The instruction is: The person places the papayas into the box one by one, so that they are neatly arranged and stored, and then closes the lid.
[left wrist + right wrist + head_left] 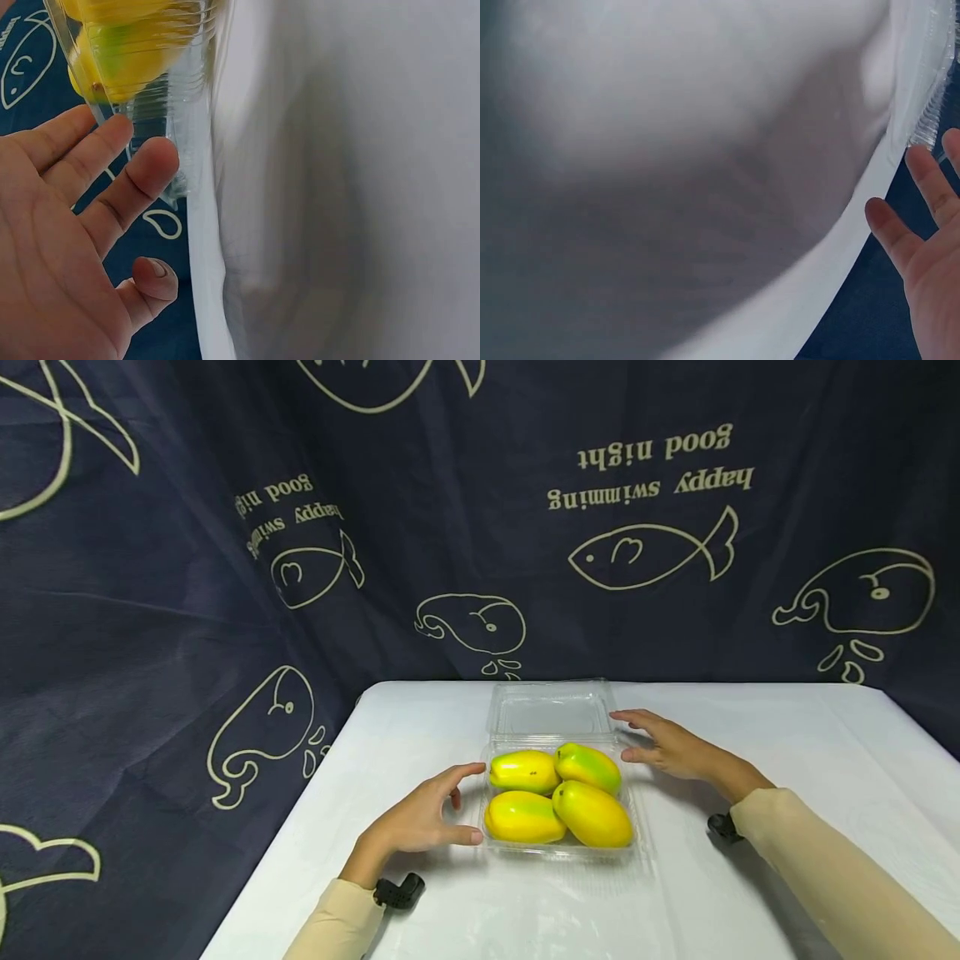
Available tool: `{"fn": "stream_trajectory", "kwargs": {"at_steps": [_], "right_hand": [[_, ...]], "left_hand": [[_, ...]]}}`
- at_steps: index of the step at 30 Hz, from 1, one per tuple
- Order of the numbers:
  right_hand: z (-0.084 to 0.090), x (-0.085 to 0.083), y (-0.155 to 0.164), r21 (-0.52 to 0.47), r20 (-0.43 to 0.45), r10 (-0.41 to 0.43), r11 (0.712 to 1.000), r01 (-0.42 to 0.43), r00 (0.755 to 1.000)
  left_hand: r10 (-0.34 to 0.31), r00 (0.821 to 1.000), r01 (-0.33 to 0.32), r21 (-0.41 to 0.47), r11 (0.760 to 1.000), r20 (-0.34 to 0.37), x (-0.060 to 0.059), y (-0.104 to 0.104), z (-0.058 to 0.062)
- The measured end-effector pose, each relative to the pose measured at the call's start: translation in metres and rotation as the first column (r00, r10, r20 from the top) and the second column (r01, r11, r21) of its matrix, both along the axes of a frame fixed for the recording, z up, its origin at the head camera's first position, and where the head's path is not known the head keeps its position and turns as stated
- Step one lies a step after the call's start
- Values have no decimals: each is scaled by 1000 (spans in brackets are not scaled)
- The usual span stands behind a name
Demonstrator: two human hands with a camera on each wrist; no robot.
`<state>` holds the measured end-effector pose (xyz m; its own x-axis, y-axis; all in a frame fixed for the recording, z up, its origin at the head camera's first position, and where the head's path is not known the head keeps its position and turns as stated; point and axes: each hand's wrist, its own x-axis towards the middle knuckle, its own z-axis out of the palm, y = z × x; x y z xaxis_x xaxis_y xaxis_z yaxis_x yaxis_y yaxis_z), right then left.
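A transparent plastic clamshell box (pixel 600 853) sits on the table with its lid (pixel 551 710) folded back, away from the person. Several yellow-green mangoes (pixel 592 814) lie inside the base, two of them in the near row. My left hand (pixel 420 814) is at the box's left side, thumb and fingers spread, fingertips right at the wall. In the left wrist view, the left palm (pixel 52 247) shows nothing in it. Over on the right, my right hand (pixel 678 750) has its fingers extended beside the hinge and lid edge. The right wrist view shows its fingers (pixel 930 184) apart, holding nothing.
A white cloth covers the table (pixel 757 718). Behind and to the left hangs a dark blue curtain (pixel 465 543) printed with fish and whales. Black wrist cameras are strapped at the left wrist (pixel 400 891) and right wrist (pixel 723 828), by beige sleeves.
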<state>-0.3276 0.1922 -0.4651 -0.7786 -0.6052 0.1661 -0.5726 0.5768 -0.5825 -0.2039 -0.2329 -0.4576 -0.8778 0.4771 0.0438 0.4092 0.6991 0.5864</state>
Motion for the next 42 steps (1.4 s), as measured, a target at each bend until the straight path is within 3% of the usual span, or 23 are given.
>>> {"fn": "stream_trajectory", "kwargs": {"at_steps": [21, 30, 37, 42], "right_hand": [[7, 3, 0, -104, -118, -42, 994, 30, 992], [10, 5, -3, -128, -68, -95, 988, 86, 993], [10, 4, -5, -177, -112, -103, 981, 82, 988], [10, 5, -6, -194, -97, -130, 975, 110, 987]], "left_hand": [[-7, 1000, 7, -14, 1000, -9, -2, 2, 1], [-5, 1000, 5, -16, 1000, -21, -3, 1, -1], [0, 1000, 0, -8, 1000, -4, 0, 1, 0], [-1, 1000, 1, -12, 1000, -3, 0, 1, -1]]}}
